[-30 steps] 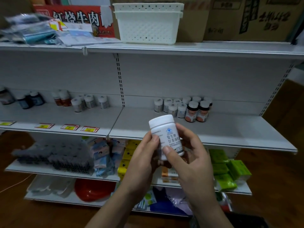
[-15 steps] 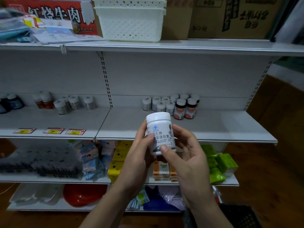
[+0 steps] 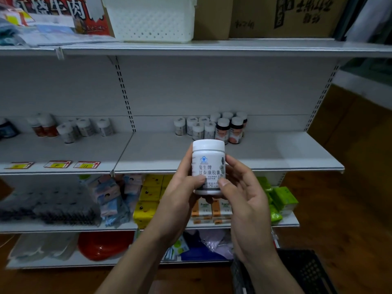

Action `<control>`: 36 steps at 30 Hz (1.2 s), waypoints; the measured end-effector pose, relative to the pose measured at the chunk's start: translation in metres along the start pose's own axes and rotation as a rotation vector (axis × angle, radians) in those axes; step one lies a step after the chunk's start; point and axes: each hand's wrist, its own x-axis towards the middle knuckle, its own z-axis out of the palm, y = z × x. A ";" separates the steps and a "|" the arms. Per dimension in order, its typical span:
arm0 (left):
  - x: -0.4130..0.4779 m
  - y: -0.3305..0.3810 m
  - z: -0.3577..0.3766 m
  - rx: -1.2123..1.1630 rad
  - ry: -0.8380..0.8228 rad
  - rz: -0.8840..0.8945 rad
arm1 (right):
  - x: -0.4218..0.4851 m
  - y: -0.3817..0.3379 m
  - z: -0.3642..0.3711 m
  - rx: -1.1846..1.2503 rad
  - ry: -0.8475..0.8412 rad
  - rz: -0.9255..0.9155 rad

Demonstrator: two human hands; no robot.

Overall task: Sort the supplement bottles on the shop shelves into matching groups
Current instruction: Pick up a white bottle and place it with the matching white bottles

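Observation:
I hold a white supplement bottle [image 3: 208, 164] upright in front of the middle shelf [image 3: 275, 153], its label with Chinese print facing me. My left hand [image 3: 180, 194] grips its left side and my right hand [image 3: 244, 194] its right side, thumbs on the lower label. Behind it on the shelf stands a group of several small white bottles [image 3: 199, 127] with dark bottles with white caps and orange labels [image 3: 230, 130] at their right. Further left stand more white bottles [image 3: 84, 128], reddish bottles [image 3: 44, 126] and a dark bottle [image 3: 7, 129].
A white perforated basket [image 3: 152, 20], cardboard boxes [image 3: 282, 15] and papers sit on the top shelf. Lower shelves hold yellow packs [image 3: 148, 198], green packs [image 3: 280, 200], orange boxes and a red bowl [image 3: 101, 245]. A black crate [image 3: 305, 270] stands on the wooden floor at lower right.
The view has shifted right and closer to the shelf. Both hands have turned the bottle from tilted to upright, label toward me.

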 end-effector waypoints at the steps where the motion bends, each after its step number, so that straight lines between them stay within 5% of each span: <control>1: 0.000 -0.001 0.002 0.011 -0.001 0.001 | -0.001 0.000 -0.002 0.008 -0.002 0.005; 11: 0.003 -0.008 0.011 0.101 0.033 -0.048 | 0.000 0.012 -0.015 0.042 0.050 0.033; 20: -0.012 -0.031 -0.034 0.155 0.362 -0.220 | 0.007 0.065 0.015 0.050 0.054 0.211; 28: -0.028 -0.041 -0.133 0.114 0.648 -0.394 | 0.023 0.142 0.094 -0.105 -0.169 0.385; 36: -0.002 -0.032 -0.294 0.253 0.713 -0.364 | 0.079 0.216 0.226 -0.203 -0.277 0.414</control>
